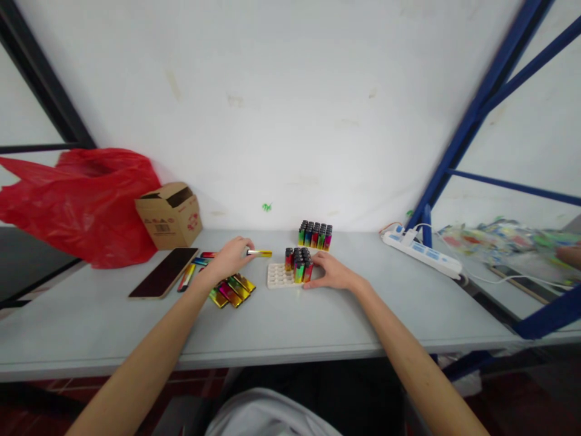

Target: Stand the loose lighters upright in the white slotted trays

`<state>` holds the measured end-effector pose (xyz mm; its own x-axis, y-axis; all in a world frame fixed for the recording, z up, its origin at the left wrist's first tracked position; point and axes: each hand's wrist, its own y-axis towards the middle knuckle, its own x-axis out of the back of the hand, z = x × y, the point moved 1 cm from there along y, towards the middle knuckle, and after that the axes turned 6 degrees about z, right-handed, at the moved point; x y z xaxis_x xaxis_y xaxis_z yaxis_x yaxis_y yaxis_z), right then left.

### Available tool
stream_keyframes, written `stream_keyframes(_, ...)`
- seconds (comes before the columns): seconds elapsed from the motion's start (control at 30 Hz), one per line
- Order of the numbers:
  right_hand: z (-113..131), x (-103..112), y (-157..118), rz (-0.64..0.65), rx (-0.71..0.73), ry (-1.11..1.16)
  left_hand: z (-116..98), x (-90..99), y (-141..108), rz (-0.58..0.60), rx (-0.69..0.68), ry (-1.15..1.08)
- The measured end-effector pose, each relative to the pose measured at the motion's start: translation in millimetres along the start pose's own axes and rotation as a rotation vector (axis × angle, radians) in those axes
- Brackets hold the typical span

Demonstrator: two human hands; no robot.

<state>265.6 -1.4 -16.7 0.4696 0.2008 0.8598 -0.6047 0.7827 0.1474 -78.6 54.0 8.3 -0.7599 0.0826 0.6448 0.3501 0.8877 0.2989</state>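
Observation:
My left hand (pixel 233 257) pinches a shiny lighter (pixel 262 252) at one end. Its gold body points right, level above the table, a little left of a white tray with holes (pixel 278 276). Upright lighters with black tops (pixel 299 266) fill the tray's right part; holes show bare on its left. My right hand (pixel 334 272) grips the tray's right end, thumb at the front corner and fingers beside the lighters. Loose metallic lighters (pixel 233 290) lie under and beside my left forearm. Behind the tray stands a block of upright lighters (pixel 315 235).
A dark-screened phone (pixel 164 274) lies at left, before a cardboard box (pixel 170 218) and a red plastic bag (pixel 95 209). At right are a white power strip (pixel 422 251) and a blue metal frame (pixel 472 121). Another person's hand (pixel 569 255) shows at the far right.

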Motion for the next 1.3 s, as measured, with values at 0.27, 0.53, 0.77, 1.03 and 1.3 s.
stream_keyframes(0.27,2,1,0,0.013,-0.004,0.017,-41,-8.0,-2,-0.055,0.115,-0.688)
stream_keyframes(0.53,5,2,0,0.005,0.009,0.009,-69,-30.6,-12,0.182,0.179,-1.067)
stream_keyframes(0.77,2,1,0,0.004,0.011,-0.010,-69,-39.6,-11,0.267,0.313,-1.069)
stream_keyframes(1.03,1,0,1,0.000,0.013,0.002,-71,-46.2,-13,0.291,0.371,-1.025)
stream_keyframes(1.3,-1,-1,0,-0.011,0.014,-0.018,-73,-48.0,-13,0.247,0.317,-1.027)
